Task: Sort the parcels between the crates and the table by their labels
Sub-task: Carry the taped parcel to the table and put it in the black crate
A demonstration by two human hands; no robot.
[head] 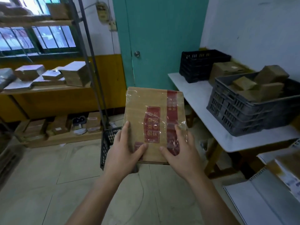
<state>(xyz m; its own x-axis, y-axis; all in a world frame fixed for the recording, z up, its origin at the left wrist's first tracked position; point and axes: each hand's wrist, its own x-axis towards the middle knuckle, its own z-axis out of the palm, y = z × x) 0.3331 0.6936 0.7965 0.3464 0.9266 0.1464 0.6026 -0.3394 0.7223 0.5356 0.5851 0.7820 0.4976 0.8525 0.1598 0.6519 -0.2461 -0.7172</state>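
Presently, in the head view, a flat cardboard parcel [154,124] is held in mid-air, in front of the body and above the tiled floor. Its near edge is clamped by both hands: the left hand [125,153] is closed on the near left corner, the right hand [178,151] on the near right, thumbs laid on top and fingers curled beneath. The long axis of the parcel runs away from the body, toward the teal door [162,38].

The coming move is judged to turn on one relation: the surface [203,101] lies to the right of the parcel and slightly farther, so the right hand is the nearer one to it. On that surface a grey crate [243,111], heaped with small brown boxes, is seen nearer, and a black crate [199,65] farther back. Another black crate [108,140] stands on the floor just below and left of the parcel, partly hidden by it and by the left hand.

The parcel is matt brown card, rectangular and thin, wrapped in glossy, wrinkled clear tape that catches the light; a red band and a red printed panel are borne on its top face. No shipping label can be made out on the face shown. The crates are rigid slotted plastic; the surface looks smooth and pale.
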